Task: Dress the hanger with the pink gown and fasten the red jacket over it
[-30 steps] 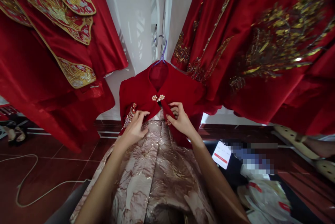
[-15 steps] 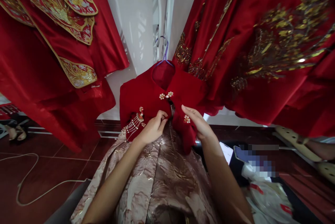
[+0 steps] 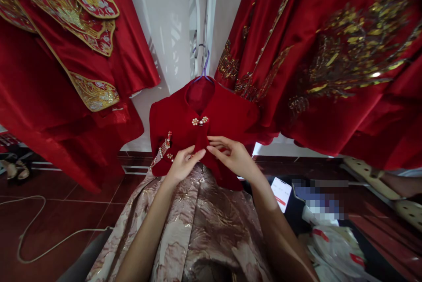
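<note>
A short red jacket [image 3: 178, 119] hangs on a purple hanger [image 3: 205, 64] over a pink and gold brocade skirt [image 3: 198, 229]. A pearl clasp [image 3: 199, 121] holds its collar together, and a beaded tassel brooch [image 3: 163, 150] hangs on its left side. My left hand [image 3: 183, 165] and my right hand [image 3: 232, 156] meet at the jacket's front opening below the clasp. Both pinch the two front edges with their fingertips, which nearly touch.
Red robes with gold embroidery hang at the left [image 3: 66, 53] and right [image 3: 329, 53]. A white wall [image 3: 171, 31] stands behind. A white cord [image 3: 33, 247] lies on the dark red floor. A phone [image 3: 281, 194] and plastic bags [image 3: 332, 247] lie lower right.
The jacket's front, held apart half a second ago, is now drawn together. Both hands moved inward to the middle, fingertips meeting below the pearl clasp.
</note>
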Demonstrator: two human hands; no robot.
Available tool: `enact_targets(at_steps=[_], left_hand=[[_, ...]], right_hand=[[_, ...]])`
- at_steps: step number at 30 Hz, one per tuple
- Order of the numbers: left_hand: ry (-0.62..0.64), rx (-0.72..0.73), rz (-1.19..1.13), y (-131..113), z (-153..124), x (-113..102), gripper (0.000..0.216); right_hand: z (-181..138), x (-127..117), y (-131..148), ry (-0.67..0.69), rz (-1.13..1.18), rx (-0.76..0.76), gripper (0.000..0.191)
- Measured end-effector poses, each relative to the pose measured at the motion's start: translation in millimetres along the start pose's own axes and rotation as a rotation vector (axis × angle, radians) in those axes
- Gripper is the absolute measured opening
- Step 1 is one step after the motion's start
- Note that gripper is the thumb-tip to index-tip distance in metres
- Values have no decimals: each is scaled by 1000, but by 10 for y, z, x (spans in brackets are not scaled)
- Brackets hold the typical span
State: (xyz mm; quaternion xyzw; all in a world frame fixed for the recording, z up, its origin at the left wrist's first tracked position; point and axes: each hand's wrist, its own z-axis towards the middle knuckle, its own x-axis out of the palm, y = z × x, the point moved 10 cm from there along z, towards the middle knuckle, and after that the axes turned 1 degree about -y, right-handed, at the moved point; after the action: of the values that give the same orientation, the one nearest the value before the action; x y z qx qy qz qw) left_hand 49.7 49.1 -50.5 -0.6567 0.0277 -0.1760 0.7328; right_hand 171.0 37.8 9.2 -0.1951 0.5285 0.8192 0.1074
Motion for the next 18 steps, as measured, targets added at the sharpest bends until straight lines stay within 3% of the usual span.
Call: enact_targets(at_steps=[3,7,13,18], left_hand=[[-184,132,142,-160,-86,-182,33],[-463,245,202,-339,-237,-431,28],[-412,298,173,-356,-270,-338,32],[-385,338,236,-343,-267,-263,34]], right_hand=[[-38,-58,121,-72,-43,-47,34],[-128,-100,269,-166,-79,-38,26],[-175,182,213,-124,-30,83,47],[-115,280,144,-152,24,45,30]])
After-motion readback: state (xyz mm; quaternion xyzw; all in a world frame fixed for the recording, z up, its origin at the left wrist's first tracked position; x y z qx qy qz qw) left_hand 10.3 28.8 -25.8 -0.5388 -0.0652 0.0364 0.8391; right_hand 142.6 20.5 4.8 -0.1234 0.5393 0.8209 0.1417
